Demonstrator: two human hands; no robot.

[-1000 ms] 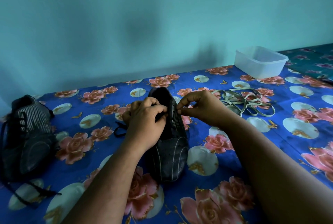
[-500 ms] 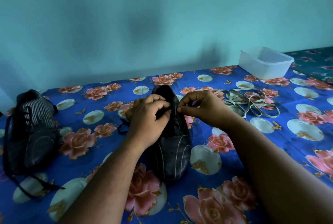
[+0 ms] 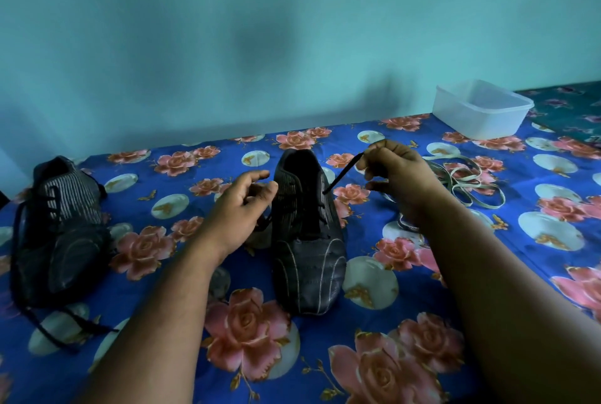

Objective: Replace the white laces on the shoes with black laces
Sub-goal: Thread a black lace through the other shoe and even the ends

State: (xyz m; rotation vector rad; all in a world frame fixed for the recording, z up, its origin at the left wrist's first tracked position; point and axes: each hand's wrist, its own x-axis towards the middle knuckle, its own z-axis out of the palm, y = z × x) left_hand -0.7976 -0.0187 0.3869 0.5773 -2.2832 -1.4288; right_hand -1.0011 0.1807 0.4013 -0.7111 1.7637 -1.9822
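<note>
A black shoe (image 3: 309,250) with thin pale stripes stands in the middle of the flowered cloth, toe towards me. My right hand (image 3: 395,172) pinches the end of a black lace (image 3: 341,174) that runs taut up and to the right from an eyelet on the shoe's right side. My left hand (image 3: 242,205) hovers beside the shoe's left side, fingers apart, holding nothing; another stretch of black lace hangs below its fingers. A second black shoe (image 3: 61,231) lies at the far left with black laces trailing loose. The white laces (image 3: 468,182) lie in a heap behind my right hand.
A blue cloth with pink roses (image 3: 247,332) covers the surface, which meets a teal wall at the back. A clear plastic tub (image 3: 479,110) stands at the back right. Beyond it lies a darker green flowered cloth (image 3: 572,104).
Both hands were pinched together over the shoe's eyelets. Now my right hand has pulled the black lace up and to the right, and my left hand has let go and opened.
</note>
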